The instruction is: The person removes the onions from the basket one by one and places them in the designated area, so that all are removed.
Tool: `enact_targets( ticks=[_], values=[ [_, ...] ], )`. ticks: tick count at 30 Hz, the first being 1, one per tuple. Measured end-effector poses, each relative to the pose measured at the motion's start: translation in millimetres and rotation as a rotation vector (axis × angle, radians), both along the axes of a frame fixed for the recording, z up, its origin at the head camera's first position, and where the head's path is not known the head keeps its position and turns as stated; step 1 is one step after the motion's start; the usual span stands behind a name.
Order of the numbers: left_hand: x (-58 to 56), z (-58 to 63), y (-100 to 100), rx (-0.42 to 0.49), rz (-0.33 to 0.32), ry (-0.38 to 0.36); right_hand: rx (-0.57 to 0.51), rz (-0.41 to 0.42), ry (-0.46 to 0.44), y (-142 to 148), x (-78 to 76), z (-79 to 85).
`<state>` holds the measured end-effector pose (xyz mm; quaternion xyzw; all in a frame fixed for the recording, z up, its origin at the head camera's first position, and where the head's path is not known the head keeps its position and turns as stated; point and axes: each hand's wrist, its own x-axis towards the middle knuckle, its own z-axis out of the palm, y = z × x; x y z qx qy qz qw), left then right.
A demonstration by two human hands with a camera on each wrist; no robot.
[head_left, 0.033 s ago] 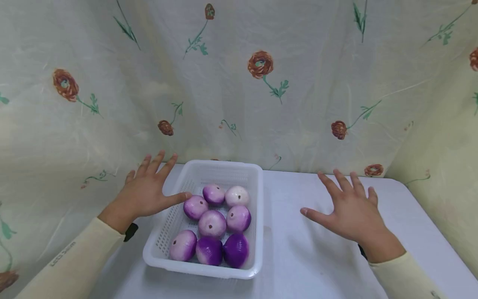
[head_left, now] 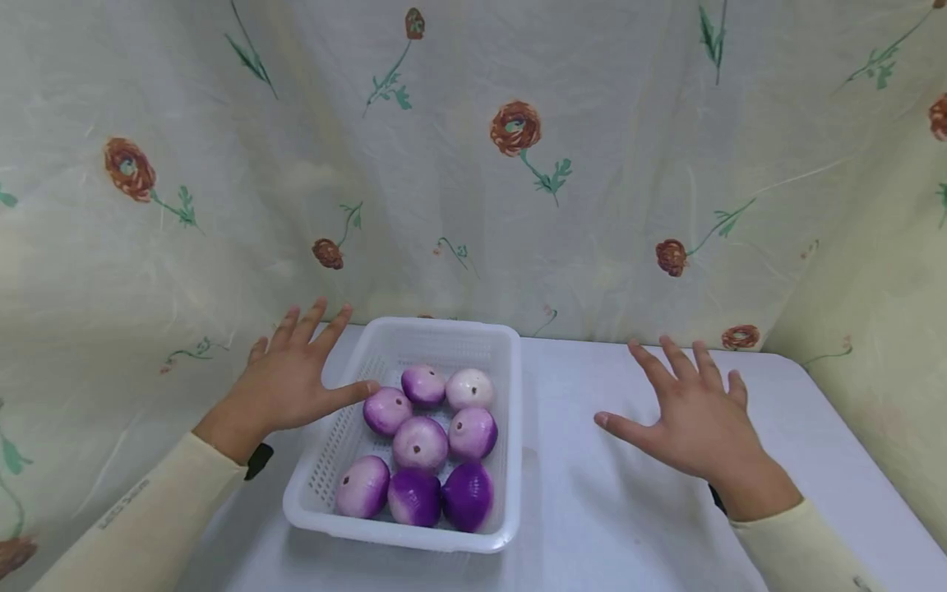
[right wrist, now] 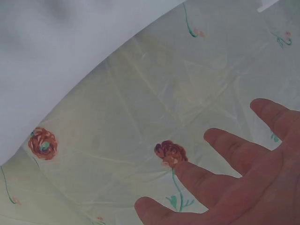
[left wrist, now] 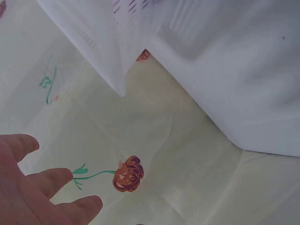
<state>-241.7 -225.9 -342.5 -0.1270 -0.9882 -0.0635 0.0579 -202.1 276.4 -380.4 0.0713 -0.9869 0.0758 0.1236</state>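
A white perforated plastic basket (head_left: 510, 345) stands on the table, holding several purple-and-white onions (head_left: 420, 443). Paler ones lie toward the back, while two deep purple ones, including this onion (head_left: 468, 496), lie at the front. My left hand (head_left: 284, 382) is held over the basket's left side, fingers spread and straight, its thumb overlapping an onion in the head view; contact cannot be told. To the right of the basket, my right hand (head_left: 695, 419) hovers above the table with fingers spread and nothing in it. The left wrist view shows the basket's corner (left wrist: 117, 79) beyond the fingers.
The white table (head_left: 570, 526) extends right of the basket, with a rounded far right corner. A pale curtain (head_left: 592, 189) with printed red-brown flowers hangs behind the table and along both sides.
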Motion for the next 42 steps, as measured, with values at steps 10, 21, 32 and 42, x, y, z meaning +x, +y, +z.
enact_targets(
  ticks=[10, 21, 32, 42],
  values=[
    [-0.3, -2.9, -6.7, 0.002, 0.01, -0.001, -0.005, 0.021, 0.042, -5.6, -3.2, 4.0],
    [10.1, -5.5, -15.3, -0.01, -0.012, 0.015, -0.016, 0.056, 0.052, -18.2, -4.5, 5.6],
    [48.0, -23.4, -20.6, 0.089, -0.085, -0.008, -0.037, 0.198, 0.123, -52.9, 1.7, 11.7],
    [87.4, -45.3, -20.7, 0.257, -0.068, -0.075, 0.039, 0.395, 0.192, -108.1, 12.3, 15.1]
  ],
)
